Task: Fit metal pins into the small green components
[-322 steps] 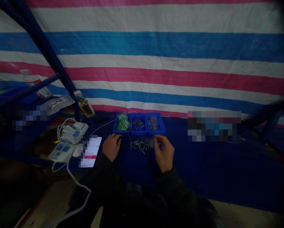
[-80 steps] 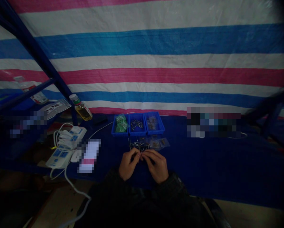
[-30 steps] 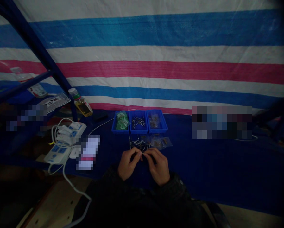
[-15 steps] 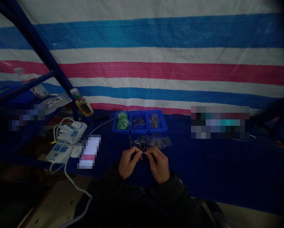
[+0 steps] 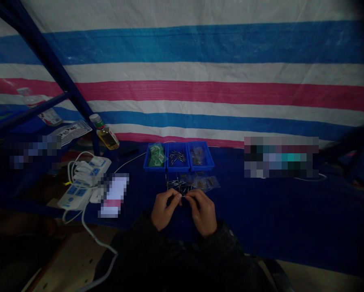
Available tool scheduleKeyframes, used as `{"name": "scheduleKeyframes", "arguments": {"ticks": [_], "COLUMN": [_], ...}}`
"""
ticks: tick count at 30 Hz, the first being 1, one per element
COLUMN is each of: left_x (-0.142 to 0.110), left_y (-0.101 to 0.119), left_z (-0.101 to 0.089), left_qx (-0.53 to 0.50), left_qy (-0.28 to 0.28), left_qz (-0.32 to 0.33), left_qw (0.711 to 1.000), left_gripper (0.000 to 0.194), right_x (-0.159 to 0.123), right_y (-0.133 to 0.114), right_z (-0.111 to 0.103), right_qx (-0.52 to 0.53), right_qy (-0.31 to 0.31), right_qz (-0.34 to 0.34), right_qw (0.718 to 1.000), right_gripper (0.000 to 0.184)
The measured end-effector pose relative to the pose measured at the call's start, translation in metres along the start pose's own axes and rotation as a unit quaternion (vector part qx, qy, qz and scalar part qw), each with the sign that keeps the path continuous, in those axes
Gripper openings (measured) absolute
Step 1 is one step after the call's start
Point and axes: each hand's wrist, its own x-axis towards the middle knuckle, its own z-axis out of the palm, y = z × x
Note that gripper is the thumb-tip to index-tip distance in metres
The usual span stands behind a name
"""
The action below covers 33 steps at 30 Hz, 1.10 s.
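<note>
My left hand point(image 5: 165, 209) and my right hand point(image 5: 202, 211) meet fingertip to fingertip over the dark blue table point(image 5: 276, 211), both pinched on a tiny metal pin point(image 5: 183, 196). Just beyond them lies a loose heap of small metal pins point(image 5: 176, 184) beside clear little bags point(image 5: 204, 182). Three small blue bins stand behind: the left bin point(image 5: 155, 157) holds green pieces, the middle bin point(image 5: 177, 156) pins, the right bin point(image 5: 201, 156) small bagged parts.
At the left lie white power strips point(image 5: 84, 178) with a cable trailing off the table, a small bottle of yellow liquid point(image 5: 105, 134) and a dark blue frame post point(image 5: 54, 69). A striped tarp point(image 5: 200, 81) hangs behind.
Over ten seconds my hands came back from the bins and pin heap to meet near the table's front. In the last second they have barely moved.
</note>
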Motion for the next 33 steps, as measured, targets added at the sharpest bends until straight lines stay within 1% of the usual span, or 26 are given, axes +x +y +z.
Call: {"name": "scheduleKeyframes", "arguments": {"ticks": [4, 9, 16, 19, 27, 33], "left_x": [0.0001, -0.0006, -0.0001, 0.0000, 0.0004, 0.0005], "left_y": [0.0003, 0.0000, -0.0005, -0.0014, -0.0012, -0.0014], "left_z": [-0.0003, -0.0010, -0.0012, -0.0018, -0.0025, -0.0007], "left_qx": [0.003, 0.002, -0.011, -0.019, -0.032, -0.006], "left_qy": [0.006, -0.001, 0.004, 0.005, -0.010, -0.039], "left_qz": [-0.003, -0.005, -0.006, -0.010, -0.016, -0.007], "left_qw": [1.000, 1.000, 1.000, 1.000, 0.999, 0.999], "left_gripper": [0.036, 0.036, 0.036, 0.035, 0.034, 0.033], "right_x": [-0.0011, -0.0015, -0.0025, -0.0023, -0.0027, -0.0029], "right_y": [0.0023, 0.0022, 0.0062, 0.0071, 0.0050, 0.0035], "right_z": [0.0006, -0.0004, 0.0004, 0.0006, 0.0007, 0.0008], "right_qx": [-0.022, -0.038, -0.001, 0.007, 0.027, 0.039], "right_qy": [0.006, 0.009, 0.038, 0.042, 0.029, 0.003], "right_qz": [0.007, 0.016, 0.004, -0.008, -0.020, -0.034], "right_qw": [1.000, 0.999, 0.999, 0.999, 0.999, 0.999], "right_gripper": [0.022, 0.024, 0.013, 0.012, 0.015, 0.017]}}
